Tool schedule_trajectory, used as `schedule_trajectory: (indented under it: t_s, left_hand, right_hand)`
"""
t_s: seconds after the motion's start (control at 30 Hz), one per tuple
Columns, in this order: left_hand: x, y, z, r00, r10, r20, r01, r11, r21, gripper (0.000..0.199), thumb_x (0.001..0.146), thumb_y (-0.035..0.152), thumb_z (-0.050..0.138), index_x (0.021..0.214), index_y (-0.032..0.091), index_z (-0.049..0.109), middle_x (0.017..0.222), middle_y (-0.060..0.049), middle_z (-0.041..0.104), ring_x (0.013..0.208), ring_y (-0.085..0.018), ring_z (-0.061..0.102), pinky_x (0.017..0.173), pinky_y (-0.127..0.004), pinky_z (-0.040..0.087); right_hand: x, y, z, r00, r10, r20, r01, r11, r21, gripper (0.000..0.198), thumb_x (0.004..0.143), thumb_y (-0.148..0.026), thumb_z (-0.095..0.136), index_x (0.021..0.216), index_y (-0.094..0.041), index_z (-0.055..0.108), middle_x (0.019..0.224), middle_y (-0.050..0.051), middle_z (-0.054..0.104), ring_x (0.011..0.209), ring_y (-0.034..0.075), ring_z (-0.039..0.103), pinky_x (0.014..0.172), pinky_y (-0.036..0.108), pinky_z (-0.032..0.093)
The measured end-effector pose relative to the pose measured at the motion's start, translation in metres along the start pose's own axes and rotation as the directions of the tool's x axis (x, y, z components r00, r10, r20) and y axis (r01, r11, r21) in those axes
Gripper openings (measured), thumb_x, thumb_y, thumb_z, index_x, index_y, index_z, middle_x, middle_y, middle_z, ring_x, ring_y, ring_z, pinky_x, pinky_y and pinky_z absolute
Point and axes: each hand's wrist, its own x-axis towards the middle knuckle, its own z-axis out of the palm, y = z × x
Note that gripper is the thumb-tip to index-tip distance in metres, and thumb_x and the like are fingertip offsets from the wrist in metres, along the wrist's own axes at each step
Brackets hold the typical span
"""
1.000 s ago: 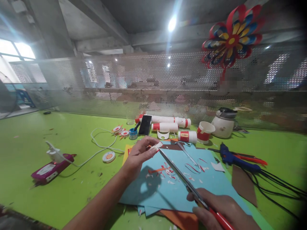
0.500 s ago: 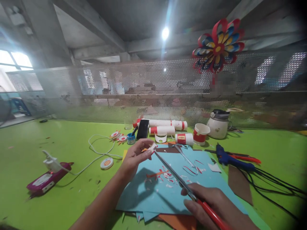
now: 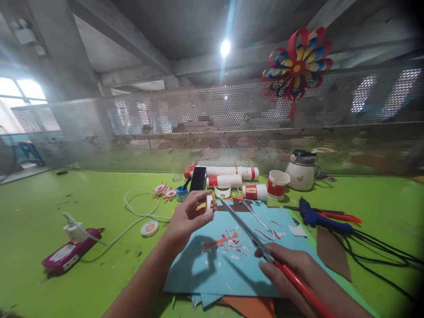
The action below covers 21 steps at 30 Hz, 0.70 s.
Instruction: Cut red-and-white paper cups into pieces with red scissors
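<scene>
From the head, looking forward and down past nearby hands point(image 3: 184, 221), the dark right edge hard to read.

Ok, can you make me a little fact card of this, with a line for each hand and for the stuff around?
Left hand: holds a small white piece at its fingertips
Right hand: holds scissors with red handles
Work spot: blue paper on a green table
On the paper: red, white and orange scraps
Behind the paper: phone, red-and-white cup, jug
Left side: purple power strip with a white plug
Right side: blue glue gun
Up high: colorful flower
</scene>
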Motion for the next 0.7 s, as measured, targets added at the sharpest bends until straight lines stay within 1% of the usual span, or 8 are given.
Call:
schedule_trajectory:
  t_s: [0.1, 0.2, 0.23, 0.3, 0.37, 0.43, 0.53, 0.7]
  left_hand:
    - [-0.001, -0.001, 0.006, 0.999, 0.033, -0.039, -0.033, 0.999, 0.000, 0.044, 0.067, 0.021, 0.075, 0.110, 0.020, 0.063, 0.109, -0.009, 0.058, 0.097, -0.022, 0.060, 0.081, -0.033, 0.049]
    - [-0.001, -0.004, 0.012, 0.997, 0.051, -0.055, -0.052, 0.999, -0.006, 0.044, 0.070, 0.022, 0.074, 0.111, 0.020, 0.059, 0.109, -0.009, 0.062, 0.097, -0.020, 0.061, 0.087, -0.034, 0.048]
    - [-0.001, -0.005, 0.013, 0.996, 0.055, -0.065, -0.055, 0.998, 0.001, 0.044, 0.071, 0.023, 0.074, 0.112, 0.019, 0.059, 0.111, -0.010, 0.062, 0.098, -0.019, 0.061, 0.089, -0.035, 0.048]
    - [-0.001, -0.008, 0.015, 0.994, 0.058, -0.096, -0.055, 0.998, 0.041, 0.045, 0.072, 0.024, 0.073, 0.114, 0.019, 0.057, 0.117, -0.011, 0.061, 0.102, -0.021, 0.059, 0.091, -0.036, 0.047]
    - [0.000, -0.010, 0.015, 0.988, 0.072, -0.135, -0.056, 0.991, 0.121, 0.048, 0.073, 0.025, 0.072, 0.118, 0.021, 0.056, 0.124, -0.011, 0.058, 0.103, -0.021, 0.059, 0.092, -0.037, 0.047]
    - [0.000, -0.013, 0.014, 0.980, 0.107, -0.169, -0.067, 0.972, 0.224, 0.051, 0.073, 0.026, 0.072, 0.121, 0.023, 0.055, 0.127, -0.011, 0.056, 0.095, -0.019, 0.061, 0.089, -0.037, 0.048]
    - [-0.001, -0.015, 0.012, 0.969, 0.154, -0.192, -0.087, 0.945, 0.315, 0.051, 0.073, 0.026, 0.071, 0.122, 0.024, 0.055, 0.125, -0.009, 0.057, 0.084, -0.016, 0.061, 0.086, -0.037, 0.049]
    - [-0.001, -0.018, 0.014, 0.965, 0.185, -0.188, -0.120, 0.943, 0.310, 0.049, 0.074, 0.023, 0.069, 0.121, 0.023, 0.056, 0.122, -0.009, 0.059, 0.089, -0.018, 0.061, 0.087, -0.037, 0.049]
  right_hand:
    - [0.000, 0.000, 0.001, 1.000, -0.024, -0.006, 0.024, 1.000, 0.010, 0.038, 0.090, -0.050, 0.038, 0.074, -0.020, 0.054, 0.066, 0.001, 0.056, 0.060, 0.015, 0.049, 0.054, 0.026, 0.039]
    - [-0.001, -0.004, 0.002, 0.998, -0.057, -0.026, 0.058, 0.997, 0.042, 0.033, 0.090, -0.045, 0.040, 0.079, -0.019, 0.058, 0.071, 0.002, 0.063, 0.065, 0.016, 0.056, 0.059, 0.027, 0.044]
    - [-0.001, -0.005, 0.002, 0.997, -0.062, -0.050, 0.064, 0.997, 0.041, 0.031, 0.090, -0.043, 0.041, 0.081, -0.020, 0.059, 0.073, 0.003, 0.065, 0.066, 0.017, 0.059, 0.061, 0.027, 0.046]
    - [-0.002, -0.009, 0.004, 0.988, -0.070, -0.138, 0.072, 0.997, 0.006, 0.027, 0.089, -0.041, 0.045, 0.082, -0.021, 0.063, 0.075, 0.003, 0.069, 0.067, 0.018, 0.063, 0.062, 0.026, 0.049]
    - [-0.003, -0.011, 0.006, 0.968, -0.101, -0.230, 0.087, 0.994, -0.069, 0.024, 0.088, -0.041, 0.049, 0.085, -0.023, 0.065, 0.077, 0.003, 0.071, 0.068, 0.019, 0.066, 0.062, 0.026, 0.052]
    - [-0.005, -0.010, 0.009, 0.949, -0.143, -0.281, 0.094, 0.979, -0.182, 0.022, 0.087, -0.040, 0.053, 0.091, -0.024, 0.067, 0.081, 0.003, 0.073, 0.073, 0.021, 0.068, 0.064, 0.026, 0.054]
    - [-0.006, -0.003, 0.015, 0.932, -0.196, -0.306, 0.081, 0.933, -0.351, 0.027, 0.086, -0.040, 0.057, 0.102, -0.022, 0.068, 0.090, 0.006, 0.074, 0.080, 0.024, 0.070, 0.068, 0.029, 0.057]
    - [-0.007, 0.009, 0.020, 0.917, -0.267, -0.296, 0.084, 0.855, -0.512, 0.036, 0.091, -0.043, 0.049, 0.110, -0.018, 0.065, 0.090, 0.011, 0.073, 0.079, 0.025, 0.070, 0.066, 0.033, 0.058]
